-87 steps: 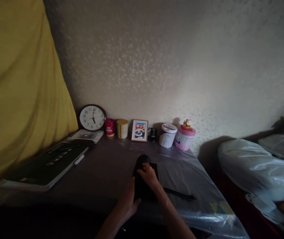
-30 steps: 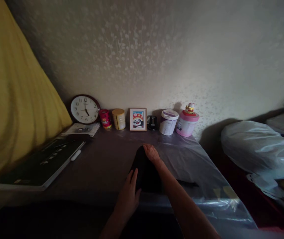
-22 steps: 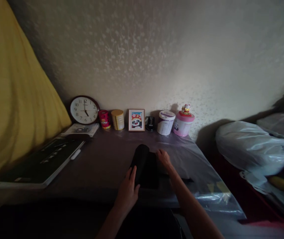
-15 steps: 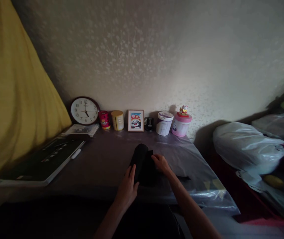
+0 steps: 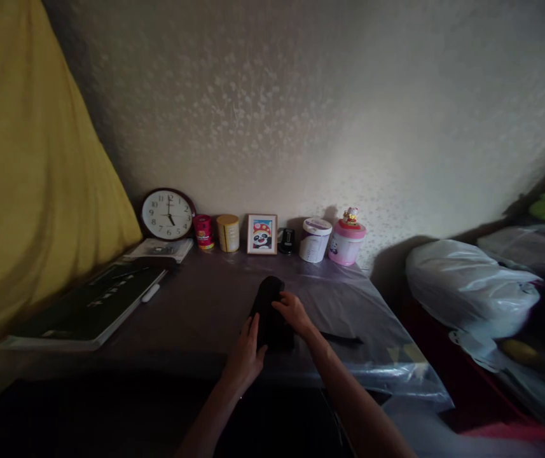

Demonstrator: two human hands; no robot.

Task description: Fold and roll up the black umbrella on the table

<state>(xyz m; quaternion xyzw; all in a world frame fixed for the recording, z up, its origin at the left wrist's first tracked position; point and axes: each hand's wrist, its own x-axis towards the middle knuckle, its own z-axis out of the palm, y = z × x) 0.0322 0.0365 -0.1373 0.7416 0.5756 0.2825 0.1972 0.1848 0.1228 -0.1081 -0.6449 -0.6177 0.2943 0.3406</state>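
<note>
A dark, rolled bundle of black fabric (image 5: 267, 302) lies on the table in front of me, its far end rounded. My left hand (image 5: 248, 350) holds its near left side, fingers along the edge and thumb at the near end. On the other side, my right hand (image 5: 294, 312) has its fingers closed on the upper right of the bundle, at a fabric edge. A thin black strap-like piece (image 5: 343, 339) lies flat to the right of my right wrist. Darkness hides the folds and what exactly the bundle is.
Along the wall stand a clock (image 5: 168, 215), a red can (image 5: 203, 232), a yellow can (image 5: 228, 233), a panda picture (image 5: 262, 234) and two tubs (image 5: 315, 240). A green board (image 5: 95, 302) lies left. White plastic bags (image 5: 467, 286) sit beyond the table's right edge.
My right hand has moved left, bringing the loose black flap over against the rolled part. My left hand keeps its place on the bundle. The view has shifted slightly.
</note>
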